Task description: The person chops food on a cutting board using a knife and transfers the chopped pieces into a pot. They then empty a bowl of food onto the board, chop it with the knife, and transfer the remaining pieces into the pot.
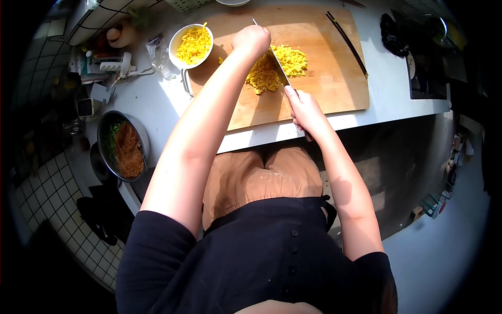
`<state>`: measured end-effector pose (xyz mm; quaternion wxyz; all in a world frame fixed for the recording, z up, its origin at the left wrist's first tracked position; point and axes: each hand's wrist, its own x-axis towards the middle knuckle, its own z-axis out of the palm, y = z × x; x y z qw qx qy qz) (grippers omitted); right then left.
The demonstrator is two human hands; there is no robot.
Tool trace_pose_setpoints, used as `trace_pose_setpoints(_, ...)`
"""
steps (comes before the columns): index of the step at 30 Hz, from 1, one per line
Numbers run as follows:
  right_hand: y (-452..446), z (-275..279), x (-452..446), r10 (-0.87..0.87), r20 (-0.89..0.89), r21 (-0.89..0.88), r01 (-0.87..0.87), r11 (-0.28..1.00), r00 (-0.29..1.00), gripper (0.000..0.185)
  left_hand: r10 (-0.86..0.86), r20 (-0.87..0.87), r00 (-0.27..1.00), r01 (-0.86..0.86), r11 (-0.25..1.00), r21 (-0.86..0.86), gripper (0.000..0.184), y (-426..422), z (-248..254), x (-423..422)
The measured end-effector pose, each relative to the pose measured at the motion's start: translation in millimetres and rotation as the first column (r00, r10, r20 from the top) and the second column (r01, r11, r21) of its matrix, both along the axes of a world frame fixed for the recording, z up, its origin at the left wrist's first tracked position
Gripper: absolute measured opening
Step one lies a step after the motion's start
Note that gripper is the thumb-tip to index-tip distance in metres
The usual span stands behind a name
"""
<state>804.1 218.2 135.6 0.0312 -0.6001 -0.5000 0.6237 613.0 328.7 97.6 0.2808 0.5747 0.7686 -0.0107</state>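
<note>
A kitchen knife (280,68) lies across a pile of chopped yellow food (264,78) that looks like cooked egg. Its handle is wrapped by the fingers of my right hand (305,111). At the far end, my left hand (252,41) is closed over the blade near the tip, which pokes out beyond it; the fingers are mostly hidden by the back of the hand. More yellow bits sit on both sides of the blade. Beneath is a wooden cutting board (324,94). Left of my left hand, a white bowl (172,54) holds more of the yellow pieces.
Black chopsticks (348,46) rest on the board's right side. A metal pot (142,131) with chopped greens and a brownish shredded food stands at the left. A black plastic bag (393,35) lies beside the stove (429,73). The counter edge runs in front of me.
</note>
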Motion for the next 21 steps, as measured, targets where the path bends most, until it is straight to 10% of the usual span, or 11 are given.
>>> trace_pose_setpoints(10,-26.0,-37.8,-6.6,-0.137,-0.094,-0.001,0.137,0.991,0.986,0.047,0.074,0.036,0.997,-0.079,0.986,0.147,0.042,-20.9,-1.6,9.1)
trace_pose_setpoints(13,-6.7,3.8,-8.7,-0.107,-0.068,-0.099,0.1,0.99,0.992,0.048,-0.181,-0.129,0.975,0.189,0.981,0.052,0.037,-3.0,-8.5,-6.5)
trace_pose_setpoints(14,1.3,18.5,-10.9,-0.118,-0.082,-0.118,0.107,0.987,0.99,0.048,0.024,-0.002,1.0,-0.024,1.0,0.003,0.037,5.2,-1.1,-6.4)
trace_pose_setpoints(17,-1.3,23.2,-23.2,-0.151,-0.114,-0.151,0.133,0.979,0.982,0.048,-0.046,0.007,0.999,0.046,0.997,-0.058,0.038,12.5,0.0,-16.4)
trace_pose_setpoints(21,-33.6,-40.1,-20.9,-0.199,-0.152,-0.067,0.191,0.979,0.968,0.047,-0.105,-0.041,0.994,0.108,0.993,0.058,0.035,-15.7,16.2,-2.4)
